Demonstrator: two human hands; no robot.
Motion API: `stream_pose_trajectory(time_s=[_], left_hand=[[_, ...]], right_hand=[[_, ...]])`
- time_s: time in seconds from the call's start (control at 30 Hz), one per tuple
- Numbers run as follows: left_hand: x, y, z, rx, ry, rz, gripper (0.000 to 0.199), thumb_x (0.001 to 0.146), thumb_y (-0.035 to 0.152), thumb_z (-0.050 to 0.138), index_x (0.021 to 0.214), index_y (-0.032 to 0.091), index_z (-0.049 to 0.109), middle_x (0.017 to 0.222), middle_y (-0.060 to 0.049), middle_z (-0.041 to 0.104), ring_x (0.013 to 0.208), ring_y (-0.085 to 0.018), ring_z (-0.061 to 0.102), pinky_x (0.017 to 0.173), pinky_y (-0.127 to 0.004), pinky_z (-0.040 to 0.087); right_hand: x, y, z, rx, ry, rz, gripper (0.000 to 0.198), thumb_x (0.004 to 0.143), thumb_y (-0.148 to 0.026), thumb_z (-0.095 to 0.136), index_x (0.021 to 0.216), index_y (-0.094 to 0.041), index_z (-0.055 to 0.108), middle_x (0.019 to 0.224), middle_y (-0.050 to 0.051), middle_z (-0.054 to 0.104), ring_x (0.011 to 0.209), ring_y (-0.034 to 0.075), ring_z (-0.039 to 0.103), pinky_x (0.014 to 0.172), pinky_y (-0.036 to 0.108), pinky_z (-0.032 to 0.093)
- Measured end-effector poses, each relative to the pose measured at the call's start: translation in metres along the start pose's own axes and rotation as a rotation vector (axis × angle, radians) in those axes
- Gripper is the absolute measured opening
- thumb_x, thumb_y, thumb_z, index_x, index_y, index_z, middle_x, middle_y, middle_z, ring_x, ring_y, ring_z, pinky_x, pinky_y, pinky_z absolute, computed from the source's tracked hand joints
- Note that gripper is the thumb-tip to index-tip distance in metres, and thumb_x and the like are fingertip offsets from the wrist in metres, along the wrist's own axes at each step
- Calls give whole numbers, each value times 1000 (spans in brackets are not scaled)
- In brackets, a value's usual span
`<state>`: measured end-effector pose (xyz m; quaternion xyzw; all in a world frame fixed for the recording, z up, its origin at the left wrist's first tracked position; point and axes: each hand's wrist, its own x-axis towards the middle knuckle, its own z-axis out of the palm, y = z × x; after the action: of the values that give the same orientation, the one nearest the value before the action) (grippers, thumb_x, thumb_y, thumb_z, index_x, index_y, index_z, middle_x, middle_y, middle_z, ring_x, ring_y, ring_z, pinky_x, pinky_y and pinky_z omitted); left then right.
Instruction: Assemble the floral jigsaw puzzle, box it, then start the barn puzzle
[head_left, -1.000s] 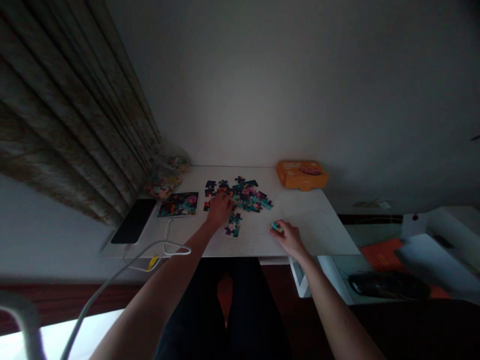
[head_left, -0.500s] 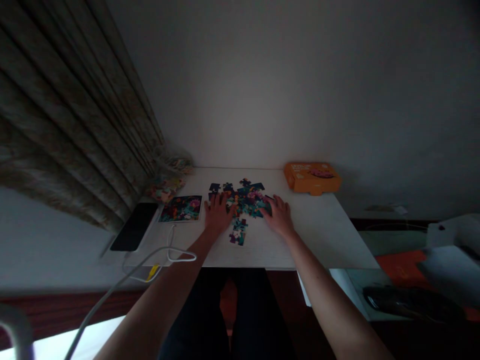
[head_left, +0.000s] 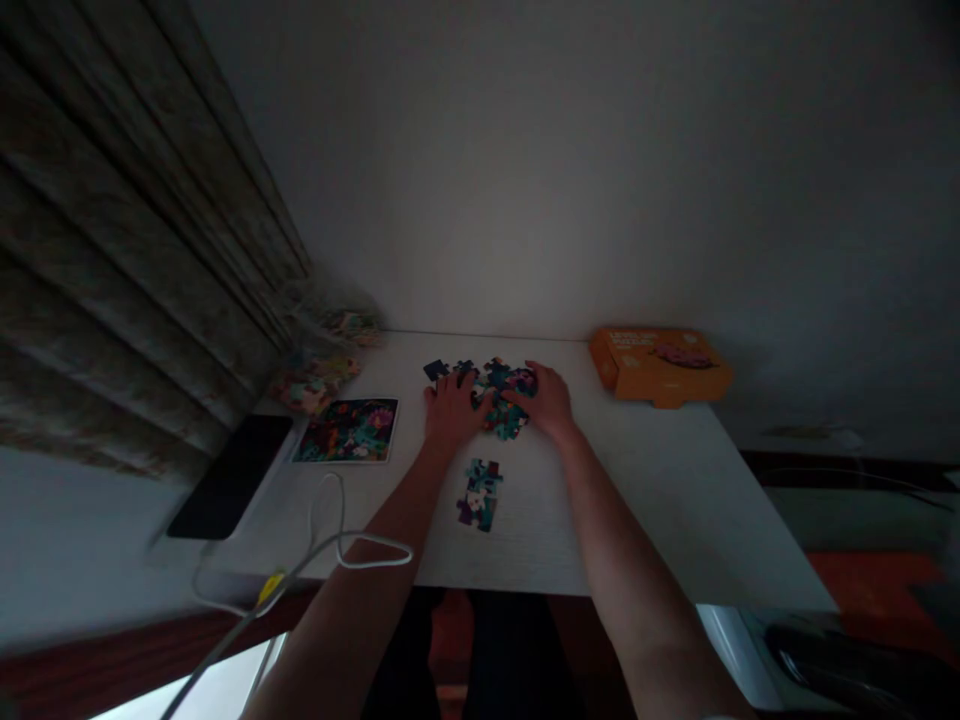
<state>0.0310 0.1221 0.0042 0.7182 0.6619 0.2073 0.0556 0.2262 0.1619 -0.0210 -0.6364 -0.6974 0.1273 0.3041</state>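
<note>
Two bare hands reach forward over a white table (head_left: 637, 510) and frame a cluster of puzzle pieces (head_left: 506, 418) between them. The left hand (head_left: 453, 410) lies palm down at the cluster's left side, fingers spread wide and pointing away from the person, the thumb stretched inward towards the middle. What sits beneath its palm is hidden. The right hand (head_left: 550, 398) curves around the right side, thumb and fingers wide apart, with pieces lying in the gap — whether any fingertip presses on one, I cannot tell.

The cluster is mostly teal, dark blue and purple; several pieces overlap or crowd together, and a dark piece (head_left: 436, 371) lies at the far left, just beyond the left hand. Nearer the person, well apart from the cluster, a small joined section (head_left: 480, 495) rests flat between the two forearms.

Left of the left hand lies a picture card (head_left: 349, 430) with a colourful printed scene, and beside it a black phone (head_left: 232, 478). Behind these, a clear bag (head_left: 322, 360) of paler pieces slumps near the curtain (head_left: 135, 250). An orange box (head_left: 660, 362) stands at the back right — near the wall, well apart from the right hand
</note>
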Motion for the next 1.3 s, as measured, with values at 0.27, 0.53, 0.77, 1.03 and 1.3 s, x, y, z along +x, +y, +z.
stream_pose_trajectory(time_s=[0.27, 0.53, 0.77, 1.03, 1.3], left_hand=[[12, -10, 14, -380, 84, -17, 42, 89, 38, 69, 128, 25, 68, 137, -15, 58, 132, -36, 52, 111, -56, 36], [19, -15, 24, -920, 184, -89, 30, 76, 16, 64, 104, 20, 72, 109, -9, 64, 107, -26, 64, 103, -44, 48], [17, -6, 25, -1383, 67, -295, 42, 63, 17, 59, 103, 20, 70, 109, -7, 72, 105, -26, 66, 98, -41, 50], [11, 7, 19, -1477, 6, -371, 46, 57, 18, 63, 103, 21, 72, 100, -5, 74, 98, -26, 68, 89, -39, 52], [14, 7, 16, -1629, -51, -362, 49, 56, 17, 62, 104, 21, 70, 105, -5, 75, 102, -26, 69, 89, -38, 53]], right_hand=[[-10, -33, 0, 158, 46, 211, 83, 72, -63, 79, 137, -18, 54, 129, 18, 57, 109, 34, 66, 95, 47, 53], [-12, -30, 4, 242, -9, 243, 72, 69, -55, 83, 125, -16, 61, 120, 18, 66, 114, 35, 65, 98, 48, 51], [-18, -48, -5, 295, -45, 289, 54, 70, -53, 83, 108, -22, 59, 96, 9, 73, 88, 28, 71, 81, 42, 56], [-15, -50, -9, 403, -95, 306, 51, 71, -39, 82, 113, -23, 59, 107, 9, 74, 102, 28, 71, 88, 41, 55], [-13, -41, -3, 573, -119, 304, 49, 69, -36, 78, 112, -23, 60, 104, 4, 74, 97, 23, 71, 90, 40, 54]])
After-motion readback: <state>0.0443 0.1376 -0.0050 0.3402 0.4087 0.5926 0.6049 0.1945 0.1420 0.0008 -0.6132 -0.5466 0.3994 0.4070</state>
